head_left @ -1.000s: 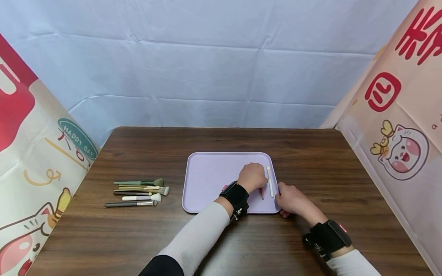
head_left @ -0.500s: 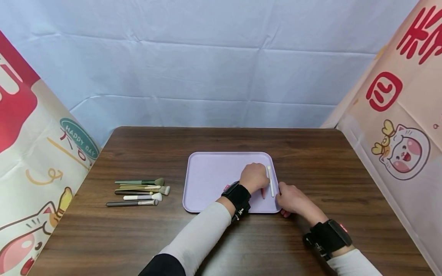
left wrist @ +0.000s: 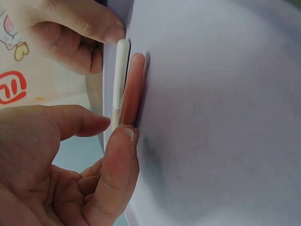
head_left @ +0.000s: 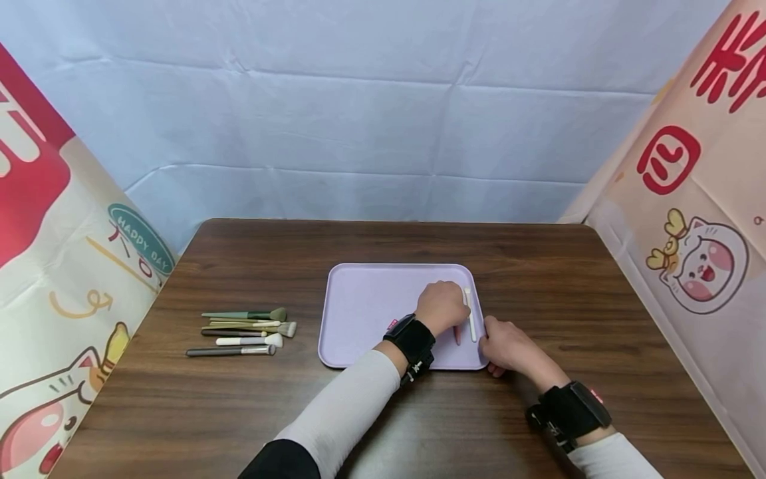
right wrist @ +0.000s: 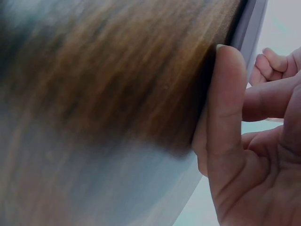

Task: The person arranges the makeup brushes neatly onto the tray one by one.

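At the rim of a lilac tray [right wrist: 252,26], the right hand [right wrist: 254,150] stands with one digit nearly straight against its outer side, another bent toward it. Outside the tray spreads the brown wood-grain table [right wrist: 108,89], partly blurred; beyond the rim, the left hand [right wrist: 278,67] shows curled fingers.

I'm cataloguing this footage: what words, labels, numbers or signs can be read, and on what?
"HAPPY DAY": green oval on the left cloth.
Red characters on the right cloth: cut off by the frame, not fully legible.
Red boxed sign below them: I can't tell what it reads.
Red tags on both wristbands: too small to read.
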`<state>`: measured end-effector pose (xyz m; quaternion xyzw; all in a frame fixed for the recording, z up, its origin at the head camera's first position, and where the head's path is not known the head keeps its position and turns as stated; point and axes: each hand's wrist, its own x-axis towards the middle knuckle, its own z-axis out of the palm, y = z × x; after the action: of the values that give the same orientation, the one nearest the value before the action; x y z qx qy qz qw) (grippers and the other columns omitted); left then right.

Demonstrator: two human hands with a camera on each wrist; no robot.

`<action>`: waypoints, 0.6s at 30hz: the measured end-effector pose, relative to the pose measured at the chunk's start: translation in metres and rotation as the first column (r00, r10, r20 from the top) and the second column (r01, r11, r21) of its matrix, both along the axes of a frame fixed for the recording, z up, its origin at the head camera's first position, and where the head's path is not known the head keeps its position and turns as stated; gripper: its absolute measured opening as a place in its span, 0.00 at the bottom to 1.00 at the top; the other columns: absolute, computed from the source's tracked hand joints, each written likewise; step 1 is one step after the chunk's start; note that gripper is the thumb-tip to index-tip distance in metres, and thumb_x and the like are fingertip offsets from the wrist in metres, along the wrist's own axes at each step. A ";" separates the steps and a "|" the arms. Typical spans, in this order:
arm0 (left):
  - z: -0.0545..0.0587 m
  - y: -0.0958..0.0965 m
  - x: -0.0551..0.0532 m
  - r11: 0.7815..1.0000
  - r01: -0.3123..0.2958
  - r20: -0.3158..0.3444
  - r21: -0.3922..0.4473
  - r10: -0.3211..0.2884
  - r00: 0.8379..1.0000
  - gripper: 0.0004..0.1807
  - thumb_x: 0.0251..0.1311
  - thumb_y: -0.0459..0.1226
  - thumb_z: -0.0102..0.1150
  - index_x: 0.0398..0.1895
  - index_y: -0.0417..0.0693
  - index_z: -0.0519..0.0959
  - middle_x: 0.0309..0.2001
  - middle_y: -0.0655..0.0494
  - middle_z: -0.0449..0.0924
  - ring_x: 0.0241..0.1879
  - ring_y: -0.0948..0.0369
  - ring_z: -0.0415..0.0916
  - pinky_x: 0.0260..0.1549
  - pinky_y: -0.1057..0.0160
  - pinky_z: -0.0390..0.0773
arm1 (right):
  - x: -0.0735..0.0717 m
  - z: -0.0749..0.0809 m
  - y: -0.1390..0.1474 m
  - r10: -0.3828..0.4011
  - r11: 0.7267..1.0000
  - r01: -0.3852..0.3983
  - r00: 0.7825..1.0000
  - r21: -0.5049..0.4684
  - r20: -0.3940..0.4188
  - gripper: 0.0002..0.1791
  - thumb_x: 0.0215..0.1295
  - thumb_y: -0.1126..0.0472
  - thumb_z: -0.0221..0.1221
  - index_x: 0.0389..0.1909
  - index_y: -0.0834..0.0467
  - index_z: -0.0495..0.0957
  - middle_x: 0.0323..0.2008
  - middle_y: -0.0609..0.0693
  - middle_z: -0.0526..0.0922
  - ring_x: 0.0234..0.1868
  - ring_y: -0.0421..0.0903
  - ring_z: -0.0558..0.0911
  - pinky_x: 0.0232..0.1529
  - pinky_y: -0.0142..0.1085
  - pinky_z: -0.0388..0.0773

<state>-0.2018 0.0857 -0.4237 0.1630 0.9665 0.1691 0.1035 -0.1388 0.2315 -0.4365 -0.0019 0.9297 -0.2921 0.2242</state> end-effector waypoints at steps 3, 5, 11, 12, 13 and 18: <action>0.001 -0.003 0.000 1.000 0.000 -0.003 -0.004 0.000 1.000 0.22 0.64 0.43 0.61 0.11 0.51 0.73 0.17 0.59 0.69 0.19 0.61 0.69 0.21 0.66 0.67 | 0.000 0.000 0.000 0.003 1.000 -0.003 1.000 0.003 -0.002 0.07 0.71 0.68 0.46 0.42 0.69 0.69 0.23 0.57 0.78 0.18 0.47 0.80 0.20 0.39 0.80; 0.002 -0.006 -0.001 1.000 0.004 -0.014 -0.011 -0.004 1.000 0.21 0.64 0.44 0.61 0.13 0.50 0.73 0.18 0.59 0.68 0.20 0.61 0.69 0.21 0.66 0.67 | 0.001 0.000 0.000 0.005 1.000 -0.005 1.000 0.006 -0.004 0.07 0.71 0.68 0.46 0.42 0.69 0.69 0.23 0.57 0.77 0.18 0.47 0.80 0.19 0.39 0.80; 0.004 -0.014 -0.002 0.998 -0.045 -0.023 -0.047 0.044 0.999 0.14 0.62 0.48 0.63 0.29 0.47 0.77 0.21 0.58 0.71 0.24 0.60 0.70 0.23 0.64 0.70 | 0.001 0.001 -0.001 0.001 1.000 -0.001 1.000 0.013 0.000 0.08 0.71 0.69 0.46 0.44 0.70 0.69 0.23 0.57 0.77 0.19 0.47 0.80 0.20 0.38 0.80; 0.005 -0.016 -0.002 0.997 -0.055 -0.018 -0.054 0.055 0.998 0.14 0.62 0.48 0.63 0.31 0.47 0.77 0.22 0.57 0.71 0.24 0.60 0.70 0.23 0.64 0.70 | 0.001 0.001 -0.001 -0.002 1.000 0.002 1.000 0.012 0.002 0.08 0.71 0.69 0.46 0.44 0.70 0.69 0.24 0.57 0.77 0.19 0.47 0.80 0.20 0.38 0.80; 0.005 -0.017 -0.002 0.996 -0.064 -0.013 -0.059 0.064 0.998 0.15 0.62 0.49 0.63 0.33 0.47 0.78 0.22 0.57 0.71 0.24 0.60 0.70 0.22 0.63 0.70 | 0.001 0.000 -0.001 -0.002 1.000 0.002 1.000 0.011 0.002 0.09 0.71 0.69 0.46 0.45 0.70 0.69 0.24 0.57 0.77 0.19 0.47 0.80 0.20 0.38 0.80; 0.005 -0.026 -0.002 0.996 -0.040 -0.018 -0.078 0.039 0.999 0.16 0.63 0.51 0.64 0.34 0.47 0.79 0.22 0.57 0.72 0.24 0.60 0.71 0.20 0.63 0.70 | 0.000 0.000 -0.001 -0.006 1.000 0.006 1.000 0.014 0.010 0.09 0.71 0.69 0.46 0.45 0.70 0.69 0.25 0.57 0.77 0.20 0.47 0.80 0.20 0.38 0.80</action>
<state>-0.2042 0.0600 -0.4184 0.1410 0.9762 0.1317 0.0987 -0.1386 0.2303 -0.4370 0.0036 0.9306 -0.2863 0.2279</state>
